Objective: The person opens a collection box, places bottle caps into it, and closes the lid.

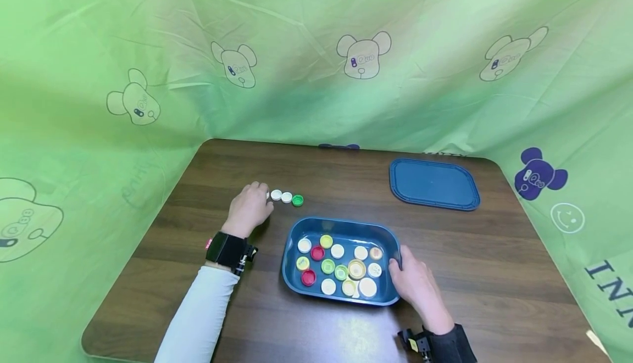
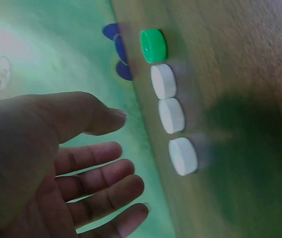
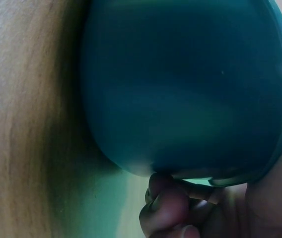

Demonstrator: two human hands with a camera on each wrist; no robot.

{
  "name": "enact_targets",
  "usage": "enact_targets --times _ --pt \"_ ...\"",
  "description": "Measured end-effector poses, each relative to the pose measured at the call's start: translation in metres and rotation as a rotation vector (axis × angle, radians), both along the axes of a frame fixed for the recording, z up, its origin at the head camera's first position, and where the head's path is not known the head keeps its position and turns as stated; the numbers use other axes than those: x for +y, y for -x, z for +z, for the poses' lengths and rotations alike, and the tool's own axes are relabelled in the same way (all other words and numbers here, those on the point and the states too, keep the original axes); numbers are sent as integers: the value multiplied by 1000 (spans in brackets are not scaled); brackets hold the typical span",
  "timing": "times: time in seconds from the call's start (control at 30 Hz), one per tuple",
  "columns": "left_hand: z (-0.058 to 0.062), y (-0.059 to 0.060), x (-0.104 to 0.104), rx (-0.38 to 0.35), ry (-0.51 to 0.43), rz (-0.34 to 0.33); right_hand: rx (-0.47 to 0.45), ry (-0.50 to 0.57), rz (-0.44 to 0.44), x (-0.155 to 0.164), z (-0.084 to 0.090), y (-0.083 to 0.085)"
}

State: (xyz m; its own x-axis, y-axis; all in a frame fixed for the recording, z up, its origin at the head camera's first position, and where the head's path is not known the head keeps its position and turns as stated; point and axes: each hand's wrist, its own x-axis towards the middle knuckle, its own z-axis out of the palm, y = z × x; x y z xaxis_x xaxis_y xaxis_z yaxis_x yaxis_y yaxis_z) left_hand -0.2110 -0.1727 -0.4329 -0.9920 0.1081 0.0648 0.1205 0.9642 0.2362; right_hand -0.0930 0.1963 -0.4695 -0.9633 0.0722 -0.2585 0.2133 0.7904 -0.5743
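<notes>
On the brown table (image 1: 494, 275), my left hand (image 1: 249, 207) hangs loose-fingered beside the cap row (image 2: 171, 116); my right hand (image 1: 417, 286) grips the tub (image 1: 341, 228), steadying it.

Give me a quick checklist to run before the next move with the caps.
1. Left hand free of caps: ok, palm bare, fingers relaxed.
2. Row of caps straight: ok, three white and one green in line.
3. Right hand steadying tub: ok, fingers grip its right rim.
4. Caps left in tub: ok, many.
5. Lid out of the way: ok, far right.
6. Caps touching in row: cannot tell.
</notes>
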Motion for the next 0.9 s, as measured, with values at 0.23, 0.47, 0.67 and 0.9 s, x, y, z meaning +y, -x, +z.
enact_targets --times 0.23,0.47,0.67,0.9 --pt "-12 18 -9 -37 0 15 -1 4 -3 0 -1 0" --pt "-22 31 -16 -65 6 12 -3 2 -11 0 -2 -1" --pt "-30 39 -20 -88 25 11 2 10 -11 0 -2 -1" --pt "-33 44 -22 -121 36 15 5 17 -14 -1 -2 0"
